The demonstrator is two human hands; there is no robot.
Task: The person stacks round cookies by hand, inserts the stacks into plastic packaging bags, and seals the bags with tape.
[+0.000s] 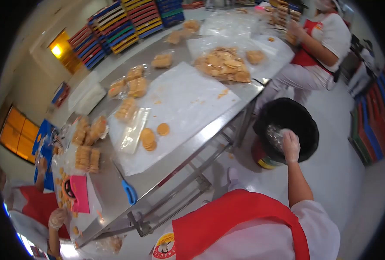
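My right hand (291, 149), in a clear glove, reaches down into the mouth of a black-lined bin (308, 125). Its fingers are closed on a crumpled clear plastic bag (275, 135), partly inside the bin. My left hand is out of view. On the steel table a white sheet (188, 104) carries a short row of round flat biscuits (148, 139) and one loose biscuit (163, 129). Beside them lies a flat clear bag (135, 130). Blue-handled scissors (129, 193) rest at the table's near edge.
Packed biscuits (136, 82) and a big bag of broken pieces (225, 64) lie along the table (210, 130). A co-worker (318, 43) stands far right; another (36, 208) works at left near a pink scraper-like tool (80, 193). Stacked trays (372, 117) stand right.
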